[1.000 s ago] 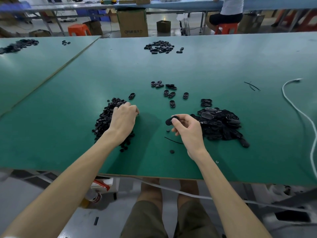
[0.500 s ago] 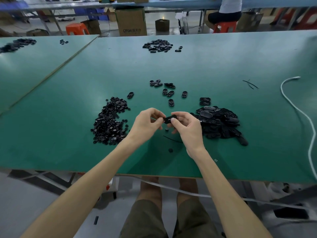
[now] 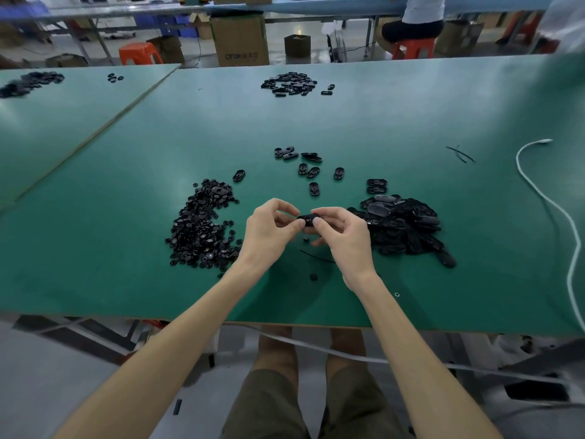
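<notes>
A small black oval plastic shell (image 3: 306, 220) is held just above the green table (image 3: 126, 160), between both hands. My right hand (image 3: 343, 237) pinches its right end with thumb and fingers. My left hand (image 3: 269, 231) pinches at its left end; whatever small part it brought is hidden by the fingertips. A heap of small black round parts (image 3: 202, 229) lies to the left of my hands. A heap of black oval shells (image 3: 400, 224) lies to the right.
Several finished-looking oval pieces (image 3: 308, 171) lie scattered beyond my hands, and another pile (image 3: 291, 83) sits far back. A white cable (image 3: 550, 204) curls along the right side. A loose black button (image 3: 313, 277) and a thin black strip (image 3: 316, 256) lie near the front edge.
My left hand left the heap of small round parts and came right to meet the shell in my right hand. Both hands now pinch the shell together.
</notes>
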Demonstrator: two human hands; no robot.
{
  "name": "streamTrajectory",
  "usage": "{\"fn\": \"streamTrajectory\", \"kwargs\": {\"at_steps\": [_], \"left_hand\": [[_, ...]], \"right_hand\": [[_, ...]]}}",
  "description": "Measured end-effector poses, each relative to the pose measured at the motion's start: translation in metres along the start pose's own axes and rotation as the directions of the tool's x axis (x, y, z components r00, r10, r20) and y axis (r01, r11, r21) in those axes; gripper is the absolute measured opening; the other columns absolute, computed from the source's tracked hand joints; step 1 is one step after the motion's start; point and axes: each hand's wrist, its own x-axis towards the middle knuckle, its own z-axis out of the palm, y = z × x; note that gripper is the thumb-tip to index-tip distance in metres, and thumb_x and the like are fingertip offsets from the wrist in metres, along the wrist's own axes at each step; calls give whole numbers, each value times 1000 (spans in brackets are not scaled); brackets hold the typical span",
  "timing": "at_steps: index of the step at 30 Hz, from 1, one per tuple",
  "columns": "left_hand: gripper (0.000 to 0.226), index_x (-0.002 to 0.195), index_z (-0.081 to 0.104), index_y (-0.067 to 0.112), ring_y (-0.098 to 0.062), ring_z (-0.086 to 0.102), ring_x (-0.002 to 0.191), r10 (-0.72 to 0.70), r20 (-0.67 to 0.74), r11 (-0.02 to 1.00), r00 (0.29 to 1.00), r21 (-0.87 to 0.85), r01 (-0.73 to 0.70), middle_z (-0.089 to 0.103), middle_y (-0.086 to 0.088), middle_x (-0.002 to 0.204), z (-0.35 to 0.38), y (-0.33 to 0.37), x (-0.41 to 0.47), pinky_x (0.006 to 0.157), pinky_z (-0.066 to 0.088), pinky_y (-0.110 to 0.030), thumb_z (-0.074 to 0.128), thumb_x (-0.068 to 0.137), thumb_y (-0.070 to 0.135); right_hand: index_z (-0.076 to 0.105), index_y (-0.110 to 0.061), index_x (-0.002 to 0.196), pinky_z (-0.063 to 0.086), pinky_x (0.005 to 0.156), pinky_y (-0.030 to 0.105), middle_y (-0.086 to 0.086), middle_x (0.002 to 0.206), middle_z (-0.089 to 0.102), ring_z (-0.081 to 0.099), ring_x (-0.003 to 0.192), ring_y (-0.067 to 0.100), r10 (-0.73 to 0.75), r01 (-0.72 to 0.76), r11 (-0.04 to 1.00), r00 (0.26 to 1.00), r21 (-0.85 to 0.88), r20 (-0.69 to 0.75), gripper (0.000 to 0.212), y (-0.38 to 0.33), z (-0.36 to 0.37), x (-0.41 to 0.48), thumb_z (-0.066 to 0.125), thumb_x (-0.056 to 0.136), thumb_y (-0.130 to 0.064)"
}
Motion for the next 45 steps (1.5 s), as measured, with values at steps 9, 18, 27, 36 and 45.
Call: {"fn": "streamTrajectory", "kwargs": {"at_steps": [9, 18, 27, 36, 45], "left_hand": [[22, 94, 63, 31, 8, 61, 66, 15, -37, 997, 999, 72, -12, 72, 8, 84, 5, -4, 7, 61, 43, -7, 82, 88, 23], [18, 97, 66, 25, 10, 58, 68, 48, -53, 988, 997, 152, -40, 69, 10, 81, 1, -8, 7, 61, 41, -6, 81, 88, 28], [16, 103, 71, 19, -10, 69, 92, 72, -6, 997, 997, 35, -71, 73, 6, 100, -1, -10, 6, 82, 51, -17, 80, 90, 23], [19, 103, 73, 12, -13, 74, 86, 98, -66, 958, 993, -265, -112, 77, -1, 91, 15, -1, 9, 82, 61, -32, 80, 86, 9], [19, 112, 78, 13, -12, 69, 81, 47, 115, 918, 992, -398, 2, 78, -7, 87, 13, -9, 10, 71, 53, -21, 75, 93, 16]], "right_hand": [[76, -8, 103, 59, 62, 25, 9, 92, 81, 80, 83, 24, -9, 9, 1000, 1000, 24, 3, 11, 0, -1, -1, 70, 97, 0], [76, -10, 100, 58, 62, 25, 8, 88, 80, 80, 81, 25, -9, 8, 1000, 999, 11, 43, 12, 1, -2, -2, 75, 92, 0], [74, -8, 103, 55, 58, 24, 7, 88, 80, 78, 76, 26, -21, 20, 1000, 998, 13, 54, 12, 1, -4, -2, 72, 94, 0], [75, -8, 93, 53, 62, 24, 7, 83, 76, 68, 76, 13, -29, 29, 996, 1000, -89, -6, 8, 6, -5, 0, 79, 93, -15], [76, -6, 94, 51, 60, 22, 10, 86, 75, 66, 72, 10, -31, 34, 988, 999, -152, 20, 8, 8, -4, 1, 77, 94, -14]]}}
